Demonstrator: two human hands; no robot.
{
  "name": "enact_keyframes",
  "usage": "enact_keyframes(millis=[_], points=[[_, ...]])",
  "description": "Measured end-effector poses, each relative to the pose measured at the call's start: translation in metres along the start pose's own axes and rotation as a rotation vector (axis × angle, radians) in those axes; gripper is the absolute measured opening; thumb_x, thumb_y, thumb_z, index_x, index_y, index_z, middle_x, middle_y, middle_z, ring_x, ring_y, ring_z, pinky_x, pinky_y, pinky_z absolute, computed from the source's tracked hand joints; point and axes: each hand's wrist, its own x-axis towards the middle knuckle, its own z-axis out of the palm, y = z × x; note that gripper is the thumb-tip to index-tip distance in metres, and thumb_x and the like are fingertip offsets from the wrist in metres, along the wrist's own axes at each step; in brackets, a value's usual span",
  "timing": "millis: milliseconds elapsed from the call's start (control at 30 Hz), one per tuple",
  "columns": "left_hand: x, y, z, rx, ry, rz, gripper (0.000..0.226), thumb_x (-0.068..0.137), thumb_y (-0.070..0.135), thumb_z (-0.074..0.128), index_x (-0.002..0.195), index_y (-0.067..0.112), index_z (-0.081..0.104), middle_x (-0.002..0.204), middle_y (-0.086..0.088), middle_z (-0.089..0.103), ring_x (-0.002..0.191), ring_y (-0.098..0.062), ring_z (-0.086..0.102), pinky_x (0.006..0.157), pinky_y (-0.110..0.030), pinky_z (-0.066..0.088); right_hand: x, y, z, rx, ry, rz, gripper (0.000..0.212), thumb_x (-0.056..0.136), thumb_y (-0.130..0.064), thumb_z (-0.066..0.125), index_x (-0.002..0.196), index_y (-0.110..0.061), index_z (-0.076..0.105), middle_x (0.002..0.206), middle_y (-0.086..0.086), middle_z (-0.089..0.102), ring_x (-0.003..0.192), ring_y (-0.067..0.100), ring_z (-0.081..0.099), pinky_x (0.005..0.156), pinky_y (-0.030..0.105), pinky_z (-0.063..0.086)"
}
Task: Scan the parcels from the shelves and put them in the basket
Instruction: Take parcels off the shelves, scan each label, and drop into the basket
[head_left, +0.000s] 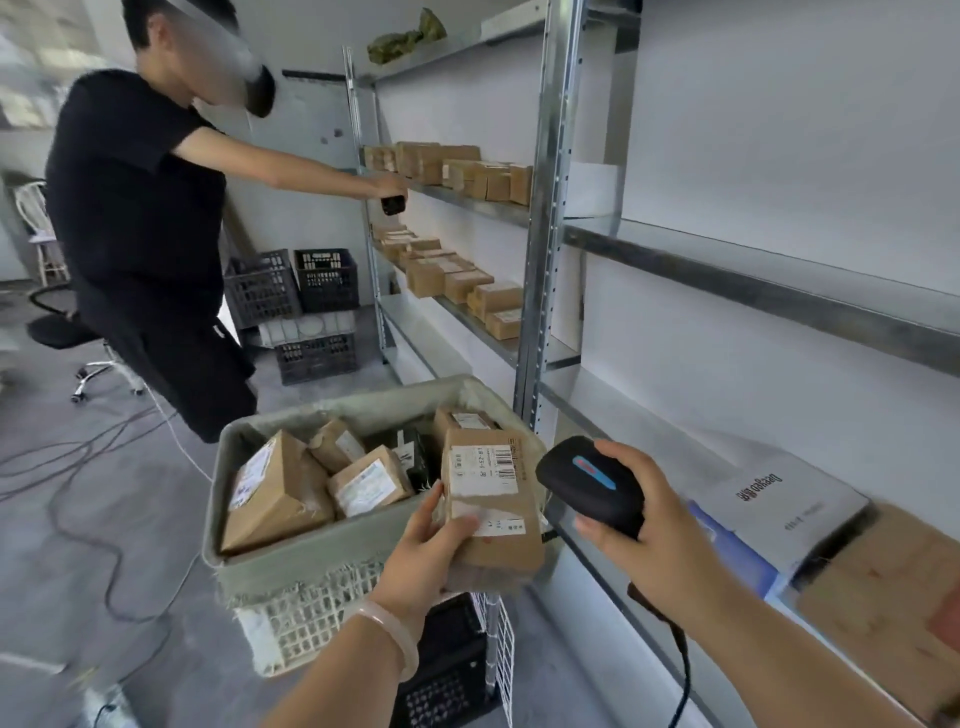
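Left hand (423, 551) grips a labelled parcel (491, 501) over the basket (291, 561); right hand (657, 540) holds the scanner (589, 480) beside it.

A brown cardboard parcel (491, 499), its white barcode label facing up, is held tilted over the right rim of the basket (291, 556), a cloth-lined white lattice crate holding several other brown parcels (280, 483). A black scanner (589, 480) points at it from the right, before metal shelves (753, 278).
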Motion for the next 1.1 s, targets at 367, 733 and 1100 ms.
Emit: enact_keyframes(millis=[367, 733, 1100], points=[[0.097, 0.013, -0.002, 0.009, 0.185, -0.072, 0.073, 0.077, 0.048, 0.075, 0.141, 0.046, 0.042, 0.119, 0.002, 0.069, 0.102, -0.020, 0.069, 0.095, -0.041, 0.055, 0.110, 0.057, 0.080, 0.226, -0.105, 0.131, 0.061, 0.080, -0.022, 0.077, 0.116, -0.056, 0.042, 0.117, -0.016, 0.058, 0.082, 0.005, 0.067, 0.075, 0.022, 0.055], [0.226, 0.042, 0.004, 0.304, 0.267, -0.239, 0.062, 0.089, 0.056, 0.060, 0.144, 0.036, 0.040, 0.124, -0.002, 0.056, 0.111, -0.025, 0.055, 0.101, -0.042, 0.045, 0.236, 0.132, 0.115, 0.277, -0.227, 0.239, 0.061, 0.078, -0.029, 0.078, 0.110, -0.065, 0.040, 0.127, -0.011, 0.049, 0.106, 0.016, 0.060, 0.077, 0.039, 0.060], [0.320, 0.050, -0.033, 0.765, 0.066, -0.306, 0.058, 0.094, 0.060, 0.051, 0.144, 0.032, 0.045, 0.113, 0.007, 0.060, 0.101, -0.016, 0.054, 0.095, -0.037, 0.050, 0.302, 0.164, 0.167, 0.209, -0.149, 0.455, 0.067, 0.076, -0.033, 0.080, 0.131, -0.042, 0.043, 0.125, -0.006, 0.051, 0.096, 0.019, 0.063, 0.058, 0.035, 0.060]])
